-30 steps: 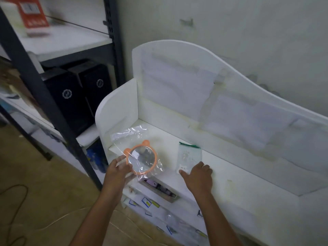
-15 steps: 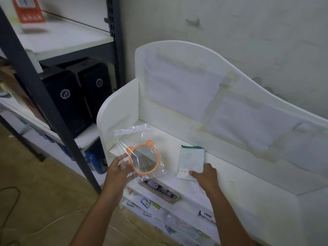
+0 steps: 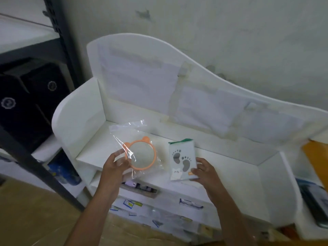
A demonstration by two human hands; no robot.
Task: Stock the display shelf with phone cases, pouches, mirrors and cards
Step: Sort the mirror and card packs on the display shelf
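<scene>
A round mirror (image 3: 141,154) with an orange bear-eared rim sits in a clear plastic bag, held just above the top tier of the white display shelf (image 3: 221,157). My left hand (image 3: 114,166) grips the bag at the mirror's lower left edge. To the right, a pale card pack (image 3: 182,160) printed with grey footprints and topped by a green strip is tilted up off the shelf. My right hand (image 3: 204,170) holds its lower right corner.
Lower shelf tiers hold a tray of small purple items (image 3: 140,189) and several small packets (image 3: 131,204). A dark metal rack (image 3: 58,32) with black boxes (image 3: 26,96) stands at the left. A yellow envelope (image 3: 317,157) lies at the right, and brown cardboard (image 3: 35,219) is below.
My right hand has lifted the card pack from flat on the shelf and turned its footprint side toward me. The bagged mirror has shifted right with my left hand.
</scene>
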